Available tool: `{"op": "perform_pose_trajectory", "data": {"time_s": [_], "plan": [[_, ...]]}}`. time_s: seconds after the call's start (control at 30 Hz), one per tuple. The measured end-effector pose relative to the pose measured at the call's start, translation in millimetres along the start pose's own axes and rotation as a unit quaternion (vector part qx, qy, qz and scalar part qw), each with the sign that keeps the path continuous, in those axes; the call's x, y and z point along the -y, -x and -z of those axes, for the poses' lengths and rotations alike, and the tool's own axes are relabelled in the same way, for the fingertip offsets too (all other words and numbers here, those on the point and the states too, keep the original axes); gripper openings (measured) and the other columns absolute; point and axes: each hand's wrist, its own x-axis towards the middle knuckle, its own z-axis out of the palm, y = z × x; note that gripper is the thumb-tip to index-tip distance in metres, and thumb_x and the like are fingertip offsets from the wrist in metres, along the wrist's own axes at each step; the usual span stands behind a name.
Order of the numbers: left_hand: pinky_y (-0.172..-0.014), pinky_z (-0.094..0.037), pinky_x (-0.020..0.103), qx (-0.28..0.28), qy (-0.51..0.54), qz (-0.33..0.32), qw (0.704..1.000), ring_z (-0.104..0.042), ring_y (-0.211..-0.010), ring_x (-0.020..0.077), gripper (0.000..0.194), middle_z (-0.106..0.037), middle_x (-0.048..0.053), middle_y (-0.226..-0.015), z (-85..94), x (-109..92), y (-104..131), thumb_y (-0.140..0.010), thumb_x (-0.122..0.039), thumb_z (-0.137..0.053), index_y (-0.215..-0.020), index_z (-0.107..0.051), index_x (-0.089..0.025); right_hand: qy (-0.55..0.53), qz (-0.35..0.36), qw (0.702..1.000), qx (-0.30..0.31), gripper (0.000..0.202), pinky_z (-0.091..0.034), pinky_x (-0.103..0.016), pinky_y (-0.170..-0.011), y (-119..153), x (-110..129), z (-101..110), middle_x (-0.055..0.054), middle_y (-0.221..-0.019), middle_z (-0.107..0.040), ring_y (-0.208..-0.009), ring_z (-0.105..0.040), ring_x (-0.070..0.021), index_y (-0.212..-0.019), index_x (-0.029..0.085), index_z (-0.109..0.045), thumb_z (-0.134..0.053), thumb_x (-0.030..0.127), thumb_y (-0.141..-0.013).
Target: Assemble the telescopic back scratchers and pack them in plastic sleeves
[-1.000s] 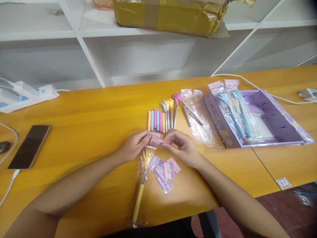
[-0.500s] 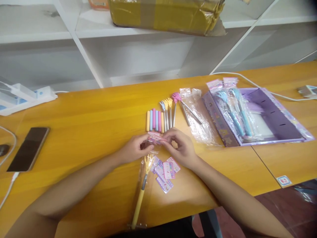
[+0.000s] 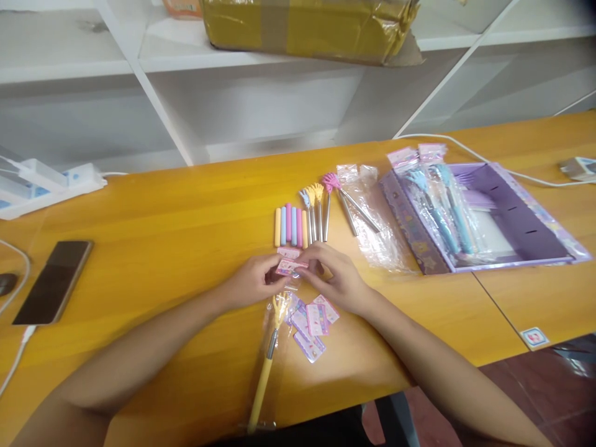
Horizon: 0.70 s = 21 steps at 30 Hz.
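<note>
Between my two hands is a small pink printed card [image 3: 289, 267], which seems folded. My left hand [image 3: 255, 280] pinches its left end, and my right hand [image 3: 339, 274] has thumb and fingers closed on the right end. Just below lies a yellow hand-shaped back scratcher [image 3: 263, 382] in a clear bag, its top close under the card. Several loose printed cards [image 3: 317, 319] are piled to the right of it. Beyond my fingers stand out a row of coloured handle tubes [image 3: 288, 225] and several metal rods with hand-shaped heads [image 3: 319, 208].
A purple display box [image 3: 535, 233] on the right bears bagged blue back scratchers [image 3: 447, 211]. Empty clear bags [image 3: 379, 248] lie beside it. A phone [image 3: 53, 282] and a power strip [image 3: 56, 189] are at left. White shelves with a taped carton [image 3: 307, 28] rise behind the table.
The pink card has tilted so that more of its printed face shows. My right fingers have shifted slightly along it. The things on the table stay put.
</note>
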Motion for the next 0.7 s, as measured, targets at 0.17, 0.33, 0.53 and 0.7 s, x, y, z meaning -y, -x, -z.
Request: {"op": "perform_pose_trajectory", "data": {"time_s": [0.17,0.33,0.53,0.7], "plan": [[-0.064,-0.042,0.025,0.005,0.006,0.007,1.0,-0.051,-0.069,0.0121,0.021,-0.062,0.0,-0.081,-0.3,2.4,1.4,-0.099,-0.038,-0.068,-0.102,-0.07,-0.017,-0.004,-0.006,1.0,-0.001,0.014,-0.049,-0.032,-0.066,0.3,0.7,1.2,-0.005,-0.099,-0.064,-0.076,-0.057,-0.0154,-0.118,0.024,-0.066,-0.066,0.017,-0.105],[-0.061,-0.042,0.024,0.013,0.051,0.028,0.998,-0.053,-0.066,0.011,0.019,-0.065,-0.001,-0.081,-0.3,3.1,1.8,-0.1,-0.034,-0.066,-0.11,-0.07,-0.018,0.016,0.004,0.999,-0.048,0.013,-0.05,-0.031,-0.064,-0.6,2.5,4.1,-0.004,-0.096,-0.066,-0.073,-0.056,-0.0145,-0.113,0.023,-0.066,-0.065,0.014,-0.104],[-0.06,-0.039,0.023,0.003,0.025,0.013,1.0,-0.05,-0.066,0.0107,0.02,-0.06,-0.002,-0.077,-0.2,1.8,0.0,-0.1,-0.037,-0.068,-0.098,-0.069,-0.017,0.011,-0.007,1.0,-0.003,0.012,-0.05,-0.032,-0.066,0.7,-0.3,2.9,-0.004,-0.096,-0.065,-0.074,-0.056,-0.015,-0.115,0.024,-0.065,-0.064,0.017,-0.105],[-0.06,-0.04,0.024,0.0,0.022,0.01,1.0,-0.05,-0.068,0.0115,0.022,-0.061,0.0,-0.08,-0.1,1.0,-0.5,-0.1,-0.038,-0.069,-0.103,-0.072,-0.017,0.012,-0.009,1.0,0.004,0.01,-0.049,-0.031,-0.064,1.3,-0.2,0.5,-0.004,-0.094,-0.065,-0.073,-0.058,-0.0152,-0.114,0.024,-0.065,-0.064,0.019,-0.105]]}}
